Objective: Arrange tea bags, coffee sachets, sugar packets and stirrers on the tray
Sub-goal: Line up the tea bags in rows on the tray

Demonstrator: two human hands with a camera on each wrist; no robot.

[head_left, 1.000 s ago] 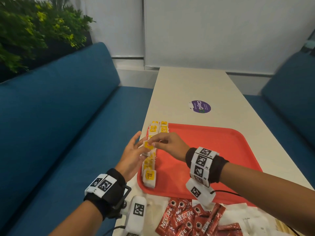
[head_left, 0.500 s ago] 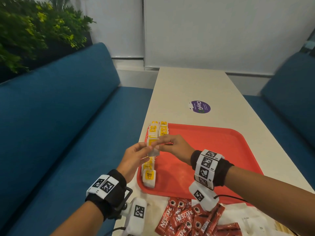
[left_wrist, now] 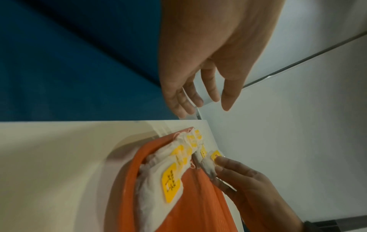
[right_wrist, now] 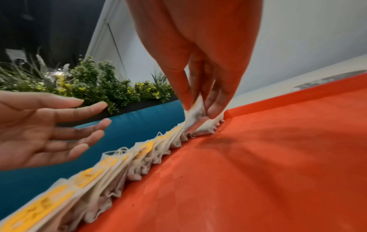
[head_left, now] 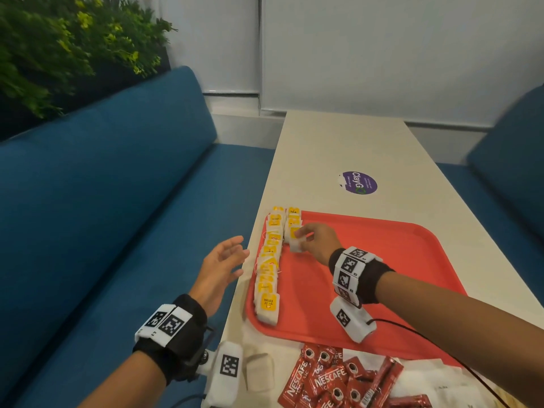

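One tea bag (head_left: 295, 244) is pinched in my right hand (head_left: 316, 241), thumb on one face and fingers (right_wrist: 217, 100) on the other, low over the red tray (head_left: 382, 260) at the near end of the short second row. My left hand (head_left: 219, 266) hangs spread and empty beside the desk (head_left: 338, 142), just off the tray's left rim, touching nothing. The long row of tea bags (head_left: 269, 269) runs along that left edge, overlapped like shingles.

I judge these bags very light and soft; the paper crumples and the strings could snag a neighbour, so I'd hold by the flat faces near the yellow tag and set down gently.

The coffee sachets (head_left: 329, 381) lie in a heap on the desk near me, partly cut off by the frame. The white packets (head_left: 426, 381) beside them I take for sugar, though I cannot read them, and the stirrers I cannot make out with any certainty.
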